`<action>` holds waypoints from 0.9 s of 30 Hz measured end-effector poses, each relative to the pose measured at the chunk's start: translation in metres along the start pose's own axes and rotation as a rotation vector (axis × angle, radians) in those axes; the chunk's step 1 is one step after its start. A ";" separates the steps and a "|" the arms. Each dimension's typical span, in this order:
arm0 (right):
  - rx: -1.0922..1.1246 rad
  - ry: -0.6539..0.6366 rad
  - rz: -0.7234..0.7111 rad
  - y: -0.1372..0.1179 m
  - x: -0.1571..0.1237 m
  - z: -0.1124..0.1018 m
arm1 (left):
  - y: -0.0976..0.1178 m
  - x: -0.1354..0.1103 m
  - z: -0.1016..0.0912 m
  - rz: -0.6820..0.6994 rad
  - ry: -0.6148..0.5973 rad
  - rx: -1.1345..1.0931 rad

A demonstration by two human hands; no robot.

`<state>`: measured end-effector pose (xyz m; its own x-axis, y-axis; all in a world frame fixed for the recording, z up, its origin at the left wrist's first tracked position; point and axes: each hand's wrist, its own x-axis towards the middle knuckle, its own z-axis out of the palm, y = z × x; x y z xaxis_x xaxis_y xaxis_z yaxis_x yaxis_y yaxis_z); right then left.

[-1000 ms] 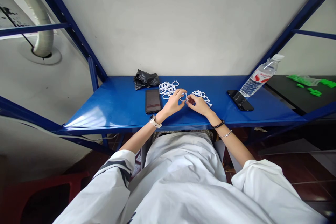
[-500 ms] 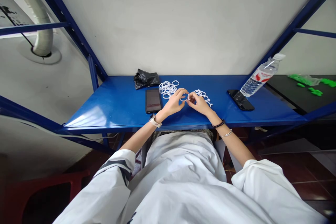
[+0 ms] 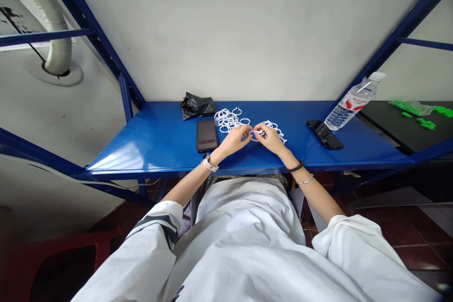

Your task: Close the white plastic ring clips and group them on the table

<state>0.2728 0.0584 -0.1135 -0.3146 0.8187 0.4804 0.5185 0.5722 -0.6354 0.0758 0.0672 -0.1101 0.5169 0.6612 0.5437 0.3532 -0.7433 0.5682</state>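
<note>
Over the blue tabletop [image 3: 170,137] my two hands meet, fingertips close together. A thin white plastic ring [image 3: 253,132] spans the gap between them, partly hidden by the fingers. My left hand [image 3: 236,138], with a watch on its wrist, is closed on the ring's left side. My right hand [image 3: 270,139] pinches its other side, where a small white knob shows. Behind my left hand lies a heap of similar white rings [image 3: 225,118]. A smaller group of white rings [image 3: 278,131] lies just beyond my right hand.
A dark tablet-like device [image 3: 206,136] lies left of my left hand, with a crumpled black plastic bag [image 3: 197,105] behind it. On the right are a black phone [image 3: 324,135] and a water bottle [image 3: 352,103]. Green pieces [image 3: 425,123] lie on a dark surface farther right.
The ring between my hands has turned, and its knob now shows at my right fingertips. Both hands stay in almost the same place.
</note>
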 end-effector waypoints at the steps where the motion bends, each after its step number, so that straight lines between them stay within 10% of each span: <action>1: 0.001 0.000 -0.002 0.000 0.000 0.000 | 0.000 0.000 0.000 -0.007 -0.004 -0.001; 27: 0.144 0.069 0.065 -0.006 0.002 -0.001 | 0.006 0.003 -0.007 -0.363 0.148 -0.502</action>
<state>0.2694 0.0567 -0.1077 -0.2266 0.8514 0.4729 0.4155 0.5237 -0.7437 0.0741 0.0652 -0.1011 0.3068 0.8957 0.3217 0.0584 -0.3551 0.9330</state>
